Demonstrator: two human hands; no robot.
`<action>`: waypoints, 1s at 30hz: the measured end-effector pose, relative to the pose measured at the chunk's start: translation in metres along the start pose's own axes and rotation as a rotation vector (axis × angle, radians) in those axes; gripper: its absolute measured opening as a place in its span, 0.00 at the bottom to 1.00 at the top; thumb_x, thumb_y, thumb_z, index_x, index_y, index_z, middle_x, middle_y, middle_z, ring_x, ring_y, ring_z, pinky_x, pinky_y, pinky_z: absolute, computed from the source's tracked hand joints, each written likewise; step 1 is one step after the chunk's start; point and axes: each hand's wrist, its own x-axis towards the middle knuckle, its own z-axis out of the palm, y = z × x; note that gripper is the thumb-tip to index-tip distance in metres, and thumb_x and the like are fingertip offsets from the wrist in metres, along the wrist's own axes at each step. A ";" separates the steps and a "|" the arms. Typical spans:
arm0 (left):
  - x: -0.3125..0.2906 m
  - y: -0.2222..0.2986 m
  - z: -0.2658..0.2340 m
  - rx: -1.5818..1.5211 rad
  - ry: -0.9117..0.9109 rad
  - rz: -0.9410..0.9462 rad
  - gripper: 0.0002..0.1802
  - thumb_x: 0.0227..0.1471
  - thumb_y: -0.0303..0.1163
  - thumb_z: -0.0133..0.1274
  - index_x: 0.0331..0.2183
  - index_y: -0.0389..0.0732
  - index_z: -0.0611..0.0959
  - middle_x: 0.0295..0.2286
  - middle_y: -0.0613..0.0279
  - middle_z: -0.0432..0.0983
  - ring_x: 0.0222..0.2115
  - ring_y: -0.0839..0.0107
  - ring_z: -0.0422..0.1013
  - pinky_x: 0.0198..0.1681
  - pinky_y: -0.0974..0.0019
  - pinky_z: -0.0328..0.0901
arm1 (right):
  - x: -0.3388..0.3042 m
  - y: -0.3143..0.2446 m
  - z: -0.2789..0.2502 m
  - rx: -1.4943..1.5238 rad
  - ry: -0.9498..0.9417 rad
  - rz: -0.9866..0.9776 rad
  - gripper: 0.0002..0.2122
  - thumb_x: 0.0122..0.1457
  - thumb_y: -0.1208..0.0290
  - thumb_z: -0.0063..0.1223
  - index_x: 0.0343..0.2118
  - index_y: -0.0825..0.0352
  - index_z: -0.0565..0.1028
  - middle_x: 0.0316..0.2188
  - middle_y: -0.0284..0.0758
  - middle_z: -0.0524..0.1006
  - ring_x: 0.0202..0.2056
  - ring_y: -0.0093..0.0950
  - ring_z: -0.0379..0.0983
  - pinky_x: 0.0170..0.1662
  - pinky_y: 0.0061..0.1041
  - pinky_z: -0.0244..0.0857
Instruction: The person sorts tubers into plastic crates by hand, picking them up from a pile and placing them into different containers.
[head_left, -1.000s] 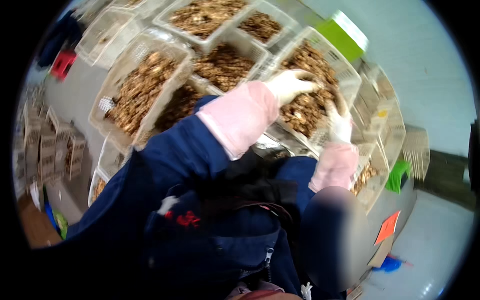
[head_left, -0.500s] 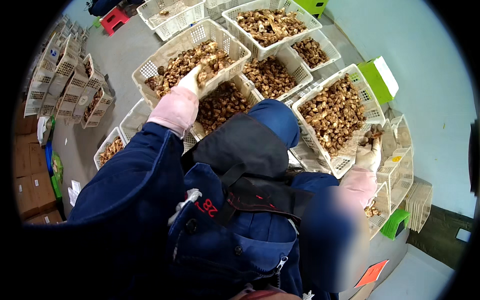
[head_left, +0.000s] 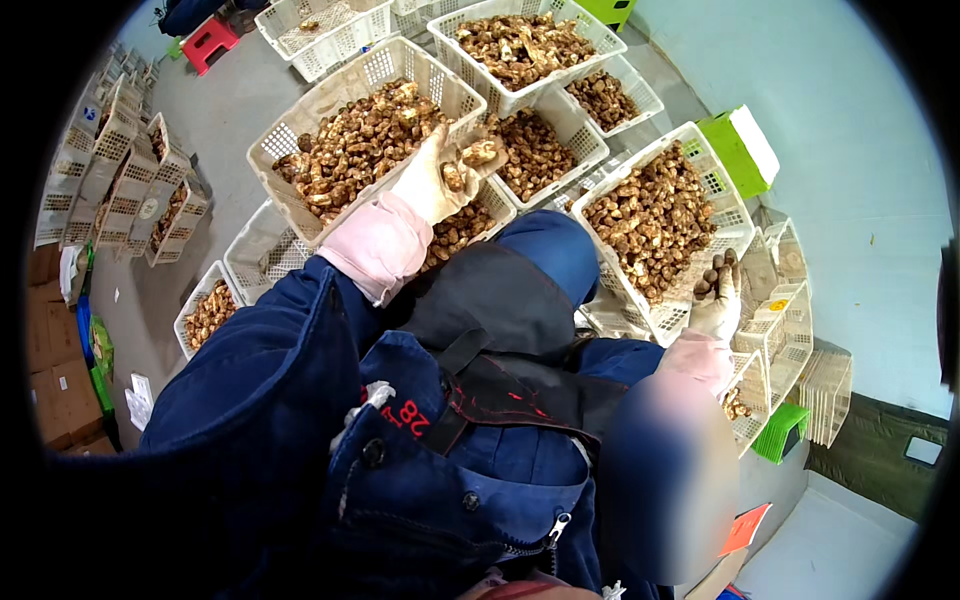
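Observation:
My left hand (head_left: 430, 185), in a pale glove with a pink cuff, is closed around a few brown-and-cream mushrooms (head_left: 478, 155). It is over the right rim of a white perforated crate (head_left: 268, 150) heaped with the same kind of mushrooms (head_left: 350, 150). Another filled crate lies partly hidden beneath that hand. My right hand (head_left: 714, 314), gloved alike, has its fingers curled about several small dark-capped mushrooms (head_left: 712, 277). It is by the lower right side of a second white crate (head_left: 735, 215), which holds a pile of brown mushrooms (head_left: 655, 220).
More mushroom crates (head_left: 520, 98) stand beyond my knees. Stacked crates (head_left: 125, 170) are at far left, above cardboard boxes (head_left: 65, 390). A red stool (head_left: 208, 42) stands at the back. On the right are a green box (head_left: 738, 150), nested crates (head_left: 788, 335) and the wall (head_left: 850, 180).
My left hand has moved right, from inside the left crate to its right rim, and turned to show mushrooms in it. My right hand still holds mushrooms, slightly nearer the right crate. The view has shifted slightly.

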 end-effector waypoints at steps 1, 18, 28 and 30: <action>0.000 -0.004 0.004 0.008 -0.024 -0.005 0.30 0.63 0.54 0.36 0.51 0.37 0.73 0.45 0.48 0.74 0.50 0.54 0.70 0.22 0.78 0.72 | -0.001 0.001 0.000 0.000 0.016 0.012 0.17 0.63 0.71 0.49 0.55 0.63 0.69 0.39 0.28 0.74 0.29 0.16 0.65 0.30 0.13 0.62; 0.014 -0.031 0.002 0.914 -0.246 0.162 0.31 0.52 0.22 0.50 0.58 0.37 0.67 0.54 0.63 0.69 0.39 0.85 0.69 0.30 0.82 0.62 | 0.025 0.045 -0.041 -0.125 0.113 0.141 0.19 0.62 0.68 0.53 0.56 0.59 0.68 0.47 0.29 0.74 0.42 0.21 0.70 0.43 0.20 0.63; 0.027 -0.042 -0.014 0.694 -0.003 0.001 0.22 0.64 0.40 0.43 0.53 0.38 0.73 0.47 0.63 0.76 0.39 0.75 0.76 0.22 0.83 0.60 | 0.037 0.049 -0.039 -0.214 0.101 0.160 0.18 0.63 0.69 0.49 0.57 0.61 0.69 0.47 0.34 0.75 0.44 0.25 0.71 0.46 0.23 0.64; 0.030 -0.046 -0.016 0.648 0.044 0.021 0.24 0.64 0.47 0.40 0.51 0.39 0.76 0.44 0.63 0.78 0.38 0.73 0.77 0.20 0.82 0.59 | 0.040 0.050 -0.041 -0.193 0.076 0.183 0.19 0.63 0.69 0.50 0.56 0.62 0.69 0.47 0.34 0.75 0.44 0.25 0.71 0.47 0.23 0.64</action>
